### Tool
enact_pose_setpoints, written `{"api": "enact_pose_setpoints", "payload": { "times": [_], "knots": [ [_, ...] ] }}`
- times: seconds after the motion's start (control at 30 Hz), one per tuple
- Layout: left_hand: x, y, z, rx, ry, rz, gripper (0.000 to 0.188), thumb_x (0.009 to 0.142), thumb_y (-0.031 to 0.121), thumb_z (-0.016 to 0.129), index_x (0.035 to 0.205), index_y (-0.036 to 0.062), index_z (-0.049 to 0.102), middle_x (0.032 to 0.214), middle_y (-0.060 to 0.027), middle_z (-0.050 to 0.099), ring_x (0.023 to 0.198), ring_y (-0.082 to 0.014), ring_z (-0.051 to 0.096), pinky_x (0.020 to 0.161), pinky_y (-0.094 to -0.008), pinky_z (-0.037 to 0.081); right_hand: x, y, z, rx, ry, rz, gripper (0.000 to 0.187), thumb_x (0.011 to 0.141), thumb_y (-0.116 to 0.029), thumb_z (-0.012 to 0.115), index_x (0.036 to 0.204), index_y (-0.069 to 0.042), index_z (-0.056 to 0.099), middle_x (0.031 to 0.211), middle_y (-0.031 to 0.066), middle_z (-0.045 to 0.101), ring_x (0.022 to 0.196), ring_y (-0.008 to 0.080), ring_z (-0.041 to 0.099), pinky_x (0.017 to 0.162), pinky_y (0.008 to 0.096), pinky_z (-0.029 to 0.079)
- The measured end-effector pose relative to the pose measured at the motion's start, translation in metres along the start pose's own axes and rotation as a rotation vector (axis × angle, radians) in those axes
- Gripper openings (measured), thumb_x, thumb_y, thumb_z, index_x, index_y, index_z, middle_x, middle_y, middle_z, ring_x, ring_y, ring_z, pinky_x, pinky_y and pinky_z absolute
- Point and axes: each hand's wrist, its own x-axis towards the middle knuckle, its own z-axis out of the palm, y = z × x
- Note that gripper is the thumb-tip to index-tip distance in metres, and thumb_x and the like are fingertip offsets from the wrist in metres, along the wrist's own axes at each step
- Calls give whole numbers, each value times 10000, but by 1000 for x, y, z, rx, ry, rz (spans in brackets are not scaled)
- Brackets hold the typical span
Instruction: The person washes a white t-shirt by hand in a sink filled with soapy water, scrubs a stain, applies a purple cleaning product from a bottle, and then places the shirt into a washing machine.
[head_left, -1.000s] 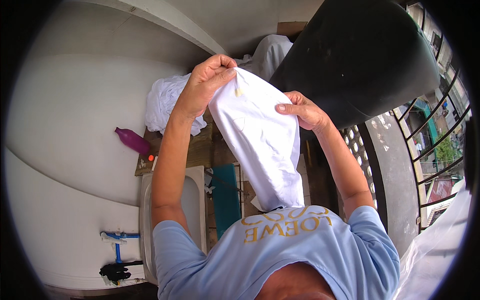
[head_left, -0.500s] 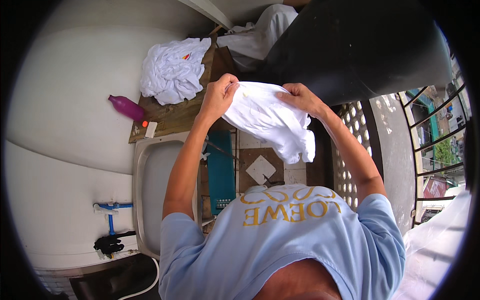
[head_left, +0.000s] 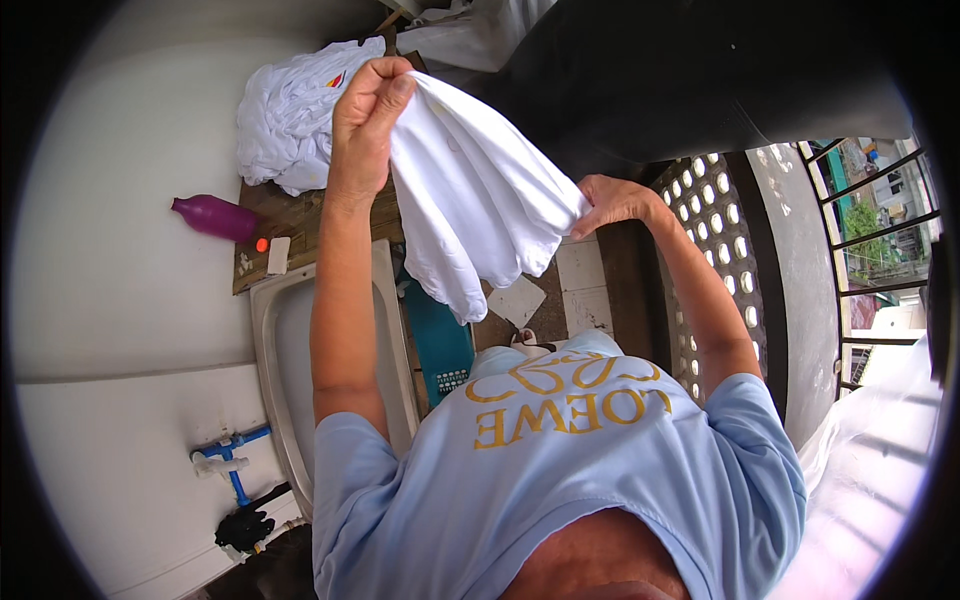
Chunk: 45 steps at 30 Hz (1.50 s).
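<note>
Black and bulky, the big rounded tank [head_left: 700, 90] fills the top right, beyond your reach line. Next down in size: the metal sink [head_left: 264, 310] by your L forearm, then the wood bench [head_left: 300, 235] at its far end. On that bench, against the wall, sits a heap of white fabric [head_left: 285, 130], crumpled & unsorted, w/ a small red-and-yellow patch showing near its top.

Your white cloth [head_left: 480, 190] is off the bench, up in the air btwn your 2 hands, hanging over the floor. Progress, as I'd judge it: it's lifted & partly spread, but not flat. Deep folds run along it, the lower edge hangs bunched, & it's not set down anywhere. The heap makes me think there's more of the same waiting, tho I can't tell how many pcs.

Your L hand [head_left: 368, 130] is higher, thumb & fingers pinched tight on the top corner. Your R hand [head_left: 615, 203] is lower, thumb & fingers clamped on the side edge, so the cloth slants down L to R.

Smaller stuff on the bench, L of your arm: 1 purple bottle [head_left: 215, 217] lying on its side, 1 pale block [head_left: 279, 256], & 1 round orange piece [head_left: 262, 245] btwn them.
</note>
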Motion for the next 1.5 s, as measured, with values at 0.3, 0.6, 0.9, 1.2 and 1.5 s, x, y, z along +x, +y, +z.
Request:
{"api": "enact_pose_setpoints", "payload": {
  "times": [0.3,0.6,0.9,1.2,1.5],
  "knots": [
    [-2,-40,-90,155,42,-145,162,947,171,585,1021,28,599,861,28,600,816,-32,507,767,-172,393,23,70,38,402,438,-62,350,773,-176,574,1051,24,647,879,44,663,814,141,595,786,282,469],
    [-1,17,-147,596,98,-81,217,958,190,569,1067,3,587,981,-12,633,876,-54,548,814,-189,418,-56,-40,-46,-47,612,-214,235,951,-173,547,1108,-21,632,937,18,676,880,91,612,849,263,467],
    [-189,-46,-16,991,-49,50,117,929,117,537,994,20,531,797,-164,647,735,-278,645,628,-353,482,-119,58,128,-218,494,22,194,848,-162,636,974,-19,670,718,144,629,678,323,602,771,372,502],
    [-161,-58,-9,403,13,-326,155,948,188,583,967,35,586,703,61,520,616,-6,364,551,-185,286,-167,87,82,165,902,150,304,941,-276,523,1098,-40,632,861,11,654,813,88,562,762,268,451],
    [-187,-47,45,7,63,-542,99,913,115,587,963,30,586,803,40,549,746,-15,447,682,-172,355,-181,126,115,743,946,143,299,890,-192,536,1095,3,633,912,15,642,880,102,549,831,243,401]
  ]
}}
